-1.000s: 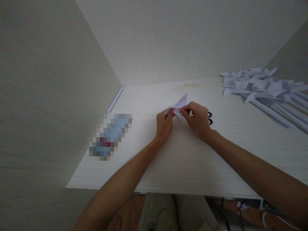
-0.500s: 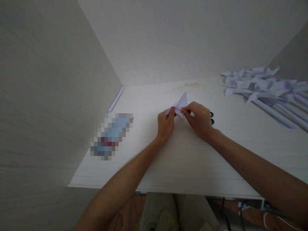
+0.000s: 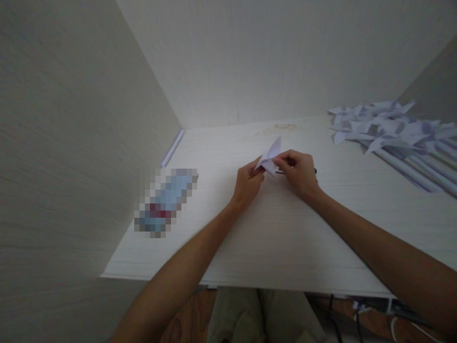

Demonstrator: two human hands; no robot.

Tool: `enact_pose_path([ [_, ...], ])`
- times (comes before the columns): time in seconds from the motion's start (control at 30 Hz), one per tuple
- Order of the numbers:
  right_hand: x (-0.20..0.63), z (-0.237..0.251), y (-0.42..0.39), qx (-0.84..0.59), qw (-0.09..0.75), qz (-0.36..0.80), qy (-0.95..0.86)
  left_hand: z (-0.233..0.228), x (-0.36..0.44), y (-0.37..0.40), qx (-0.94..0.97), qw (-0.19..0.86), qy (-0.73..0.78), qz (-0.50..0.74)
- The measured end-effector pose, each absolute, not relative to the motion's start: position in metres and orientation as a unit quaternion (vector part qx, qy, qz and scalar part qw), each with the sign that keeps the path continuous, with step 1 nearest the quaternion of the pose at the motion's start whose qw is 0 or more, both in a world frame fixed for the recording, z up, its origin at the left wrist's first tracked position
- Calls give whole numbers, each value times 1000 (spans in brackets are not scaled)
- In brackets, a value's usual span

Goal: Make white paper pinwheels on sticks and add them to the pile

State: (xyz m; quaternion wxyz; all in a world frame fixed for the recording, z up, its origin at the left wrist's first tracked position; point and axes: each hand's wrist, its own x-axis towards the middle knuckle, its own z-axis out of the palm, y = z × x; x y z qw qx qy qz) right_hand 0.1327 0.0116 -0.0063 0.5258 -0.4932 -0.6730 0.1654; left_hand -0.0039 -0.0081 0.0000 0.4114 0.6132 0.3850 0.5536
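Note:
A white paper pinwheel (image 3: 268,159) with pointed, folded blades is held between my hands above the middle of the table. My left hand (image 3: 249,180) is closed on its left and lower side, the fingers partly behind the paper. With thumb and forefinger pinched together, my right hand (image 3: 297,170) grips the pinwheel near its centre; whether a small part sits between those fingertips is hidden. Under the right hand lie scissors, their thin metal blade (image 3: 280,172) showing on one side and a bit of black handle (image 3: 315,170) on the other.
Several paper pinwheels (image 3: 378,125) on rolled paper sticks (image 3: 407,169) are heaped at the right. A single paper roll (image 3: 173,148) rests along the left wall. A blurred-out flat object (image 3: 166,200) lies on the white table (image 3: 285,247), which has walls on three sides.
Both hands have shifted slightly right with the pinwheel. My left thumb has left the pinwheel's front, and the hand now supports it from below. The right hand covers more of the scissors' handles.

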Motion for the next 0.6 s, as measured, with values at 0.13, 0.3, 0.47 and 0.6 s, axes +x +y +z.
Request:
enact_pose_path([
  [0.13,135,-7,15,-480,547,278,-626,3,-5,-10,657,331,408,541],
  [0.3,132,-5,14,-433,563,389,-587,4,-9,-12,652,248,436,568],
  [0.47,131,-4,13,-409,564,474,-538,3,-9,-13,657,175,424,598],
  [0.6,132,-5,13,-392,556,515,-522,3,-9,-13,676,130,407,601],
])
